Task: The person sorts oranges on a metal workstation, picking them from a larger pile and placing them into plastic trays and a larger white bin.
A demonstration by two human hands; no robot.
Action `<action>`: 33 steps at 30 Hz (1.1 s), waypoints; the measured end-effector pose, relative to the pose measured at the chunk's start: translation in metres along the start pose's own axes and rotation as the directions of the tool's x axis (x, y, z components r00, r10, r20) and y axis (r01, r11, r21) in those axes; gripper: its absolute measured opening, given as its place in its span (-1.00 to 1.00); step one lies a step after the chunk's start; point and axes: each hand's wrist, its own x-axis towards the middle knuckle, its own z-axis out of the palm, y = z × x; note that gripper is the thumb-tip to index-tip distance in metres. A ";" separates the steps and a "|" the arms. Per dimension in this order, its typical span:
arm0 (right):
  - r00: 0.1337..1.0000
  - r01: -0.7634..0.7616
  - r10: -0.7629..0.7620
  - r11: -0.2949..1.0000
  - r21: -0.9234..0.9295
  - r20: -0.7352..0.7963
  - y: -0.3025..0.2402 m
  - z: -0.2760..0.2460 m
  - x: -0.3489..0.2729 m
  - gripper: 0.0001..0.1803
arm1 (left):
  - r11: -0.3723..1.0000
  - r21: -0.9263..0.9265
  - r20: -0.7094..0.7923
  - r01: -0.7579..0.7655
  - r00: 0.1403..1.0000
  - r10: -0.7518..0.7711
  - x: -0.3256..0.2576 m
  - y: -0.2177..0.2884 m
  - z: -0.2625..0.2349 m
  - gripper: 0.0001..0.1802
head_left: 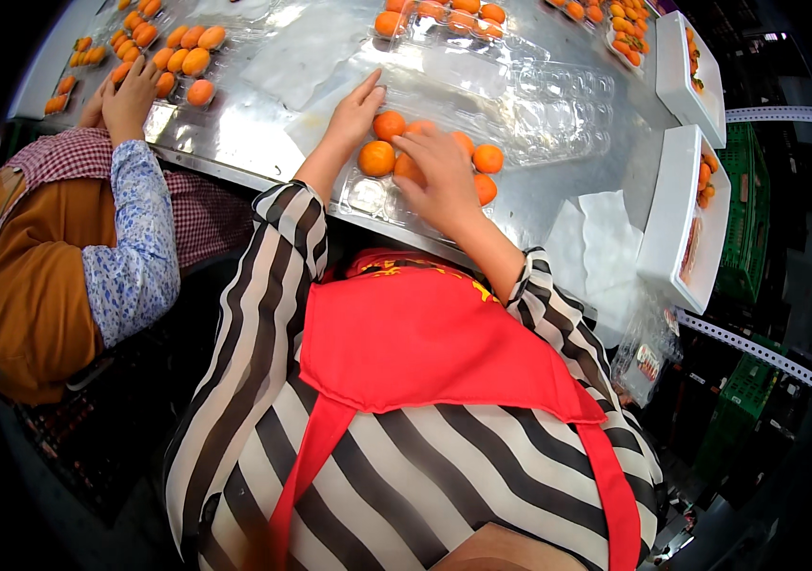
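A clear plastic punnet lies on the metal table in front of me, holding several round orange fruits. My left hand rests at its left side, fingers stretched out and nothing seen in them. Over the fruit, my right hand reaches in from the right and is slightly blurred. Between its thumb and fingers sits one orange fruit, partly covered by the hand. Beyond the punnet, its clear moulded lid lies spread on the table.
Filled punnets stand at the far side and far left. A co-worker's hand touches fruit there. White boxes line the right edge, near a torn white sheet. Green crates stand beyond.
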 end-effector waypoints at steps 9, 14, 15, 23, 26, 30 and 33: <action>0.815 -0.449 0.501 0.864 0.230 -0.290 0.048 -0.051 -0.093 -0.57 | 0.990 0.104 -0.055 -0.098 0.993 0.104 0.010 -0.026 -0.004 -0.41; 0.664 -0.562 0.688 0.717 0.413 -0.292 0.072 -0.065 -0.096 -0.46 | 0.993 0.098 -0.137 -0.069 0.987 0.082 0.013 -0.022 0.008 -0.47; 0.693 -0.592 0.655 0.756 0.279 -0.303 0.077 -0.067 -0.092 -0.41 | 0.990 0.117 -0.132 -0.072 0.987 0.088 0.014 -0.021 0.006 -0.50; 0.589 -0.729 0.684 0.680 0.083 -0.430 0.107 -0.054 -0.046 0.08 | 0.996 0.088 -0.117 0.003 0.993 0.008 0.023 -0.022 -0.005 -0.56; 0.476 -0.745 0.738 0.627 0.227 -0.479 0.127 -0.056 -0.048 0.01 | 0.996 0.092 -0.098 0.022 0.995 -0.013 0.026 -0.018 -0.003 -0.56; 0.337 -0.649 0.773 0.604 0.462 -0.537 0.182 -0.060 -0.066 -0.21 | 0.997 0.056 -0.156 0.049 0.987 -0.040 0.023 -0.016 -0.006 -0.57; 0.193 -0.367 0.943 0.325 0.871 -0.271 0.185 -0.103 -0.077 -0.38 | 0.999 -0.001 -0.150 0.049 0.988 -0.049 0.022 -0.020 -0.007 -0.55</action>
